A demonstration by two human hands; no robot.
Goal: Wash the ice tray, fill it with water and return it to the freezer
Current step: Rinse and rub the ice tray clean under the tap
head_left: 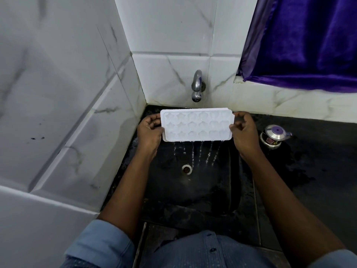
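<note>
Two grips, a person's bare hands, are holding a white rectangular plastic ice tray (197, 125) by its short ends above a black stone sink (212, 200). The left grip (149, 130) is curling around the tray's left end, and the right grip (244, 130) is pinching the right end with curled fingers. The tray is tilting towards the person, and thin streams of water are running off its near long edge, falling close to the round white-ringed drain (186, 169).

It is looking light and fairly stiff, but wet, so it is likely slippery. Once filled it will probably be heavier and quick to spill, so gripping both short ends and keeping it level seems the safest hold.

A curved chrome tap (196, 88) is sticking out of the white marbled wall tiles (170, 74) just behind and above the tray, close enough to bump on lifting. A small steel pot with a purple lid (272, 137) is standing on the wet black tabletop (318, 151), near the right grip. A purple velvet curtain (309, 41) is hanging at the upper right.
</note>
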